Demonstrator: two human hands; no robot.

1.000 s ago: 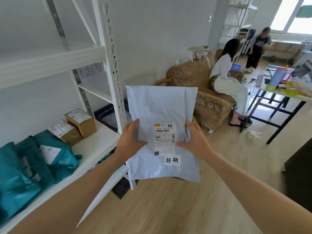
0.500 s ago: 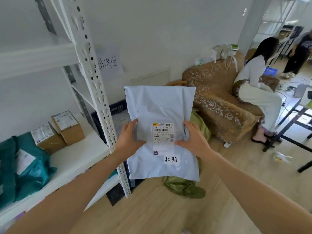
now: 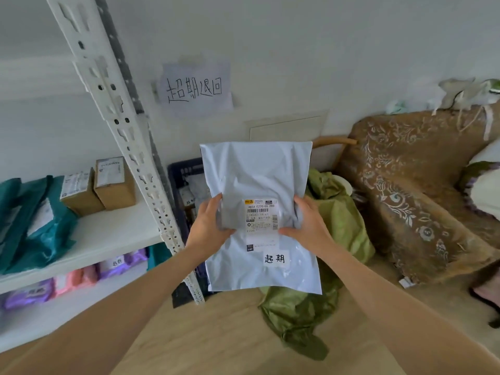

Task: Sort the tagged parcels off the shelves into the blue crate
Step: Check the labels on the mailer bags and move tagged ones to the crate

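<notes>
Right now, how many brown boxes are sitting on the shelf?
2. The shorter box sits by the teal bags; the taller box stands beside it, nearer the white post. More could hide out of view.

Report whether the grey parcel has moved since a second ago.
Yes. Judged against the sofa, the grey parcel has shifted left, off the sofa, and now overlaps the blue crate.
</notes>
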